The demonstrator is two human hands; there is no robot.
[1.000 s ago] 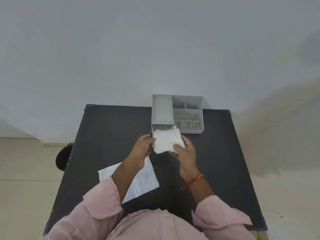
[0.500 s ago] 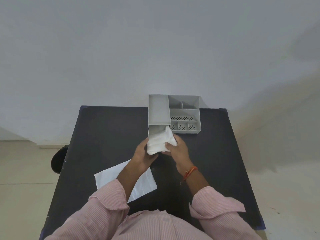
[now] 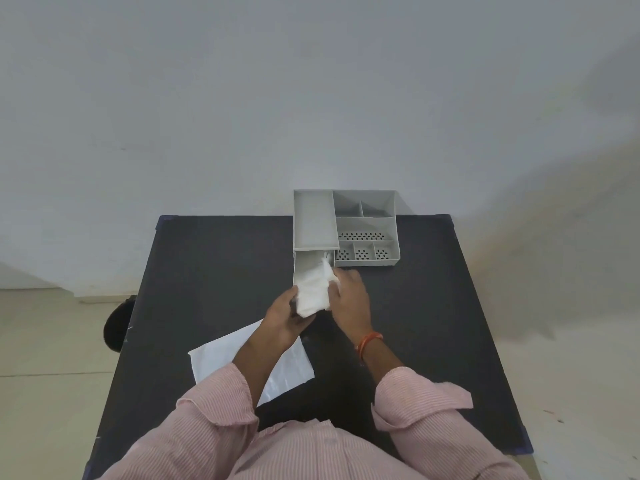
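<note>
A grey plastic organiser (image 3: pixel 365 226) with several compartments stands at the far edge of the black table (image 3: pixel 214 271). Its drawer (image 3: pixel 304 263) is pulled out toward me at the left side. A folded white cloth bundle (image 3: pixel 313 289) lies partly inside the drawer's mouth. My left hand (image 3: pixel 285 315) grips the bundle's near end from the left. My right hand (image 3: pixel 349 299) presses against the bundle's right side, fingers curled at its edge.
A flat white plastic bag (image 3: pixel 221 355) lies on the table under my left forearm. A dark round object (image 3: pixel 116 327) sits on the floor left of the table. A plain wall rises right behind the organiser.
Both hands have carried the white bundle forward, from just in front of the drawer into its open mouth. The bundle has turned narrower and more upright.
</note>
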